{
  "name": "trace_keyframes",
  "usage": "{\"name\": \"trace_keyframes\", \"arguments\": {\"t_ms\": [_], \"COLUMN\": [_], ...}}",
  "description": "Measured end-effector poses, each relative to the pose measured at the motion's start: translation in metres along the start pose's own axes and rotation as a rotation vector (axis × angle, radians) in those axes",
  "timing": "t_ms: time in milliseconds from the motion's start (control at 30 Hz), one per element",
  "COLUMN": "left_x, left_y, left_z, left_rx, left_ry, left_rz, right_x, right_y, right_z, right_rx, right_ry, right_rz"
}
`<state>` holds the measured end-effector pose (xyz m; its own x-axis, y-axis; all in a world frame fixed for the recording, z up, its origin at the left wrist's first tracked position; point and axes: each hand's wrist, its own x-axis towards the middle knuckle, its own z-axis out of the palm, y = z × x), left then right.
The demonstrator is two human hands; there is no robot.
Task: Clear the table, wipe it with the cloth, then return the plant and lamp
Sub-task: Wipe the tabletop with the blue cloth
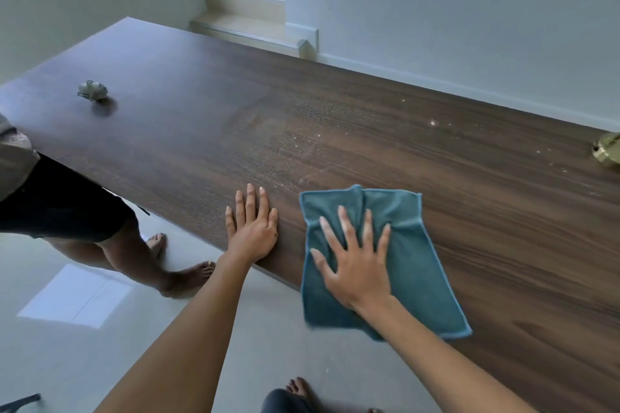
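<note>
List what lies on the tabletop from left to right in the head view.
Crumpled wad → left hand, flat on the table edge → right hand spread on the teal cloth → brass object at the right border.

Soft daylight, pale glare patch on floor (77, 295), wide-angle bending at edges.

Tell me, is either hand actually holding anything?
Neither grips anything. The right hand presses flat on the middle of the teal cloth; the left hand rests on the table.

Cloth (409, 255) on worktop (369, 131) near edge, right hand (355, 265) on it; left hand (251, 231) just left; crumpled wad (93, 90) far left.
</note>
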<state>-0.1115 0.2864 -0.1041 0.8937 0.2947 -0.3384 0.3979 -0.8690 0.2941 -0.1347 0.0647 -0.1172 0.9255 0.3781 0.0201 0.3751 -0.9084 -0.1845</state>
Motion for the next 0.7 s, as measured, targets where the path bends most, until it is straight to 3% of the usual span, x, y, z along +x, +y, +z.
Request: {"name": "trace_keyframes", "arguments": {"t_ms": [133,267,400,533,700], "left_x": [-0.001,-0.002,-0.001,-0.001,-0.001], "left_y": [0.001,0.000,-0.001,0.000,0.001], "left_z": [0.001,0.001,0.001,0.000,-0.001], "left_rx": [0.000,-0.016,-0.015,-0.016,-0.016], "left_ry": [0.015,0.015,0.021,0.007,0.004], "left_rz": [-0.013,-0.014,-0.007,-0.007,-0.008], "right_x": [0.078,0.110,0.078,0.019,0.019], "right_y": [0.006,0.072,0.115,0.079,0.004], "right_z": [-0.006,-0.018,-0.022,-0.009,0.000], "right_rx": [0.012,0.039,0.039,0.018,-0.001], "right_ry": [-0.155,-0.127,-0.071,-0.023,-0.072], "right_rz": [-0.044,0.143,0.320,0.304,0.077]}}
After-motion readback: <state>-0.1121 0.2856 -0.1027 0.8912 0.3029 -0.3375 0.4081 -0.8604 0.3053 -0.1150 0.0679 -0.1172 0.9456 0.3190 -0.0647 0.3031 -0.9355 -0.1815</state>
